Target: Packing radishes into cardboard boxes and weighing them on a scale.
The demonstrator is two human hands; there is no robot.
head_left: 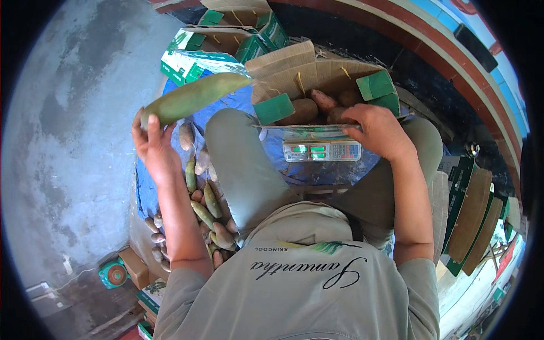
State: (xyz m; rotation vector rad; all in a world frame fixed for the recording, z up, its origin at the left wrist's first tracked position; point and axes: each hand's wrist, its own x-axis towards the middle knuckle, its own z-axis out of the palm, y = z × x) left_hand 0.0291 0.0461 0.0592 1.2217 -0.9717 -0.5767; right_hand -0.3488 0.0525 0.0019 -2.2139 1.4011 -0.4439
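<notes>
My left hand is raised at the left, closed around the thick end of a long green radish. Its tapered tip points right, toward an open cardboard box. The box holds several reddish-brown sweet potatoes and stands beyond my knees. At the box's near right edge is my right hand, fingers curled over the rim and thumb on the outer side. Just below that edge, a scale shows its lit green displays and keypad.
Several sweet potatoes and green radishes lie left of my legs. A blue sheet lies under them. More open boxes stand at the back. Folded cardboard leans at the right. A small green fan sits at the lower left.
</notes>
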